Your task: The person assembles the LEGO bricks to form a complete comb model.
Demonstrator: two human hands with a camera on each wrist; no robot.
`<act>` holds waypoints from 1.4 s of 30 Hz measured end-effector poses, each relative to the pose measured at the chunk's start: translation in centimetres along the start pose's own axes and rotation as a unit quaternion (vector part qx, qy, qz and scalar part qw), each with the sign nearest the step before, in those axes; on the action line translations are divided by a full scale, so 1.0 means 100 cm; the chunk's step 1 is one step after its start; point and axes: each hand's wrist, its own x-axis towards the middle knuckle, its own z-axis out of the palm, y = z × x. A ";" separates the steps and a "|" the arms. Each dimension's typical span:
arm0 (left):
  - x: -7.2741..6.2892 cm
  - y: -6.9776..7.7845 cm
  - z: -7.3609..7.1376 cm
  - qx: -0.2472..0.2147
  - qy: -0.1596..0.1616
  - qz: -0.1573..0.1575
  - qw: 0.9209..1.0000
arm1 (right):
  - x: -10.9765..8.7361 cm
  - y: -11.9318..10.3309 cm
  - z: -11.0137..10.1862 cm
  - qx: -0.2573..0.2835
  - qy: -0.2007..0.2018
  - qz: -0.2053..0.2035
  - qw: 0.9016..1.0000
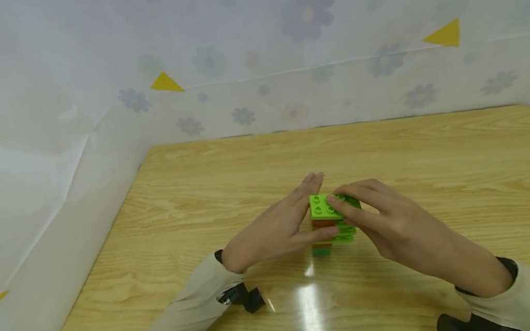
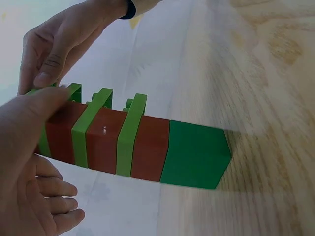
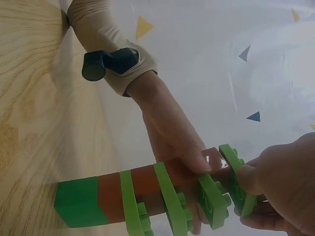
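Observation:
A tower of toy building blocks stands upright on the table, with a dark green block (image 2: 197, 155) at its foot. Above it, red-brown blocks (image 2: 104, 140) alternate with thin light green plates (image 3: 171, 199) that jut out to the right. My left hand (image 1: 274, 227) holds the tower near its top, thumb across the near side and fingers behind. With thumb and fingers, my right hand (image 1: 400, 227) grips the topmost studded light green plate (image 1: 323, 207) by its right part. The right wrist view shows this plate tilted a little against the red-brown block below.
The wood-grain table (image 1: 192, 192) reaches back to a pale flowered sheet (image 1: 260, 103) with yellow triangles on it. A dark wrist-worn device (image 1: 253, 300) hangs below the left sleeve, and another (image 1: 469, 324) shows under the right sleeve.

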 end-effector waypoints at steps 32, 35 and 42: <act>-0.019 0.010 -0.002 0.145 0.221 0.301 0.916 | -0.011 -0.003 0.006 -0.043 0.021 -0.014 0.999; -0.018 0.007 -0.001 0.137 0.224 0.297 0.918 | -0.017 -0.003 0.013 -0.079 0.011 -0.022 0.997; -0.014 0.001 0.007 0.111 0.227 0.276 0.927 | -0.028 0.006 0.028 -0.179 0.013 -0.055 0.982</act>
